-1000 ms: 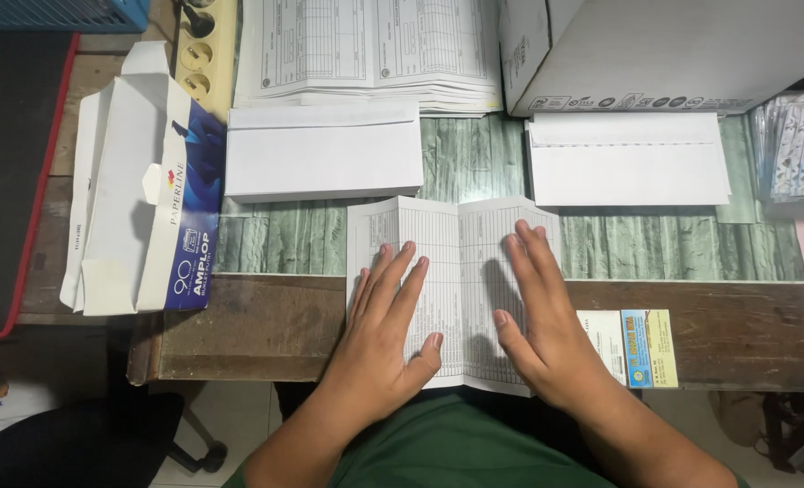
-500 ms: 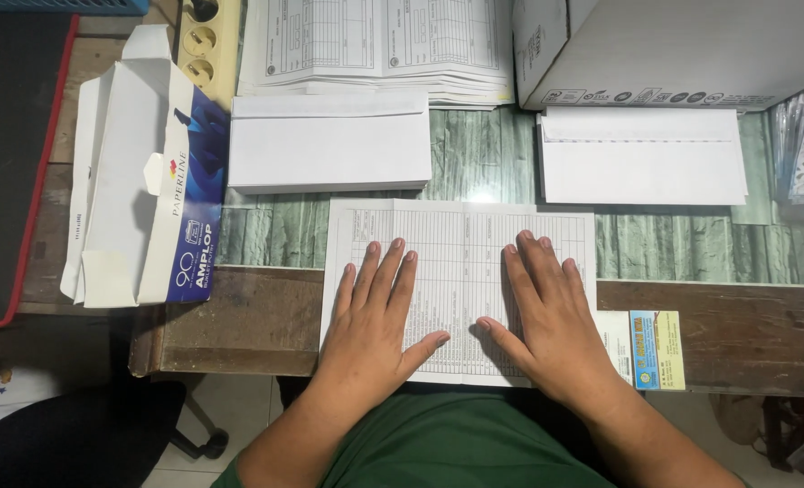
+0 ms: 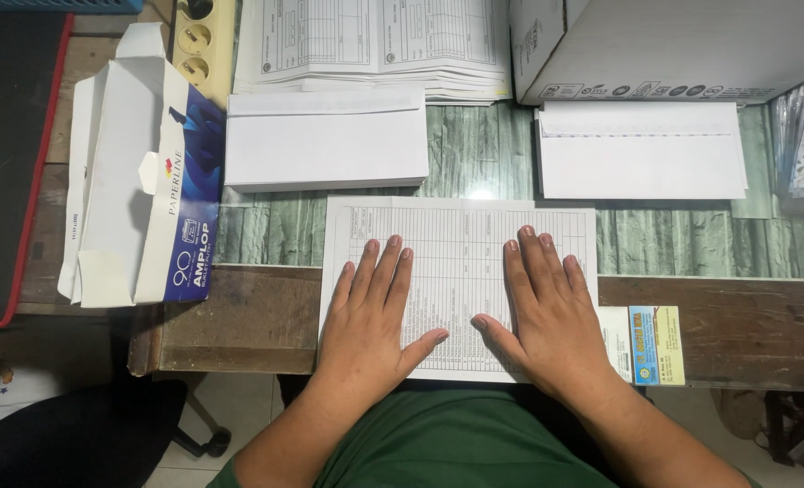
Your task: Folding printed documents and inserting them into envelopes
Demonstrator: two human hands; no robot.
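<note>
Both grips flat, wide, left hand (image 3: 366,312) & right hand (image 3: 546,312) on printed sheet (image 3: 456,244), wood desk (image 3: 248,316)

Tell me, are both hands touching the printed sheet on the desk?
Touching. The head view shows the left hand and right hand lying flat, palms down, on the printed sheet.

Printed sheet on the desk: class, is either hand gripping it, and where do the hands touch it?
Neither grips: left hand and right hand press flat, palms down, on the printed sheet.
</note>
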